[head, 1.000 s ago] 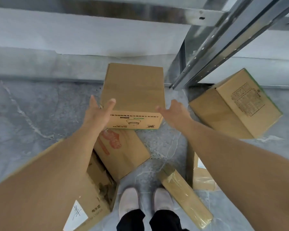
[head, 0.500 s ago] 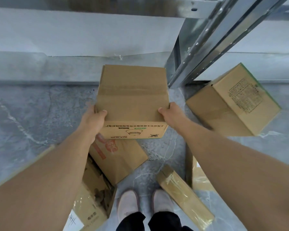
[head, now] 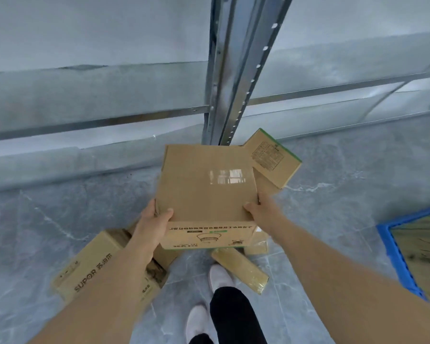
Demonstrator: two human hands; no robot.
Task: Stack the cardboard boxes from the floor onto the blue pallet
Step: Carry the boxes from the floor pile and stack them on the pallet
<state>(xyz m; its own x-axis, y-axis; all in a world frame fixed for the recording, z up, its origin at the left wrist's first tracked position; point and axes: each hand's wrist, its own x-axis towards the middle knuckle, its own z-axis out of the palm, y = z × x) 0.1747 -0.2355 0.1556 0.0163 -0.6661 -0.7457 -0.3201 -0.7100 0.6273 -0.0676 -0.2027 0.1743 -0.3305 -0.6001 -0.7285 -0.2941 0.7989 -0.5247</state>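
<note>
Your left hand [head: 154, 220] & right hand [head: 261, 211] clamp the box [head: 206, 189] betw. them; looks light, stiff, taped top slick, so keep to side edges.

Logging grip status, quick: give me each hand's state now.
Left hand: closed on the box, gripping its left edge.
Right hand: closed on the same box, gripping its right edge.
</note>
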